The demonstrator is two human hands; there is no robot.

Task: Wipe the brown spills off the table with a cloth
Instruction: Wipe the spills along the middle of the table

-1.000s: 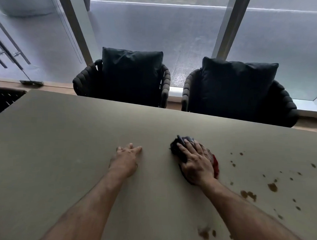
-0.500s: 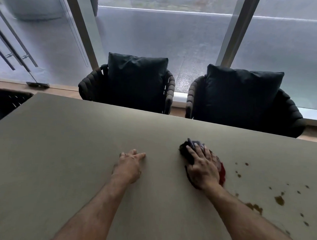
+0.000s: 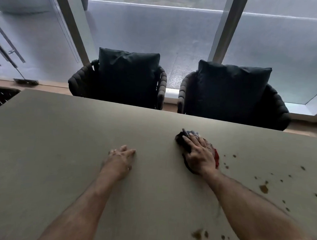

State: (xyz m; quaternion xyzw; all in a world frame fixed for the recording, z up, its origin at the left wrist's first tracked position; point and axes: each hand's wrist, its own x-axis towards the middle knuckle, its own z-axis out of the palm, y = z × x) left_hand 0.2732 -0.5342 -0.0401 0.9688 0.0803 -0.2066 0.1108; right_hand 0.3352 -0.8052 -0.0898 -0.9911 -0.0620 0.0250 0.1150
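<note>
view tilted down, right hand [image 3: 199, 158] pressing cloth [image 3: 183, 139]

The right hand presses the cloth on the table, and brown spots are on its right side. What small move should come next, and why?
Probably slide the right hand, flat on the cloth, a little to the right over the nearest brown spots. They lie just beside the cloth, unwiped, while the table under the resting left hand shows no spots.

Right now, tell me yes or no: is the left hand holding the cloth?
No: the left hand rests bare on the table, while the right hand presses the cloth.
</note>
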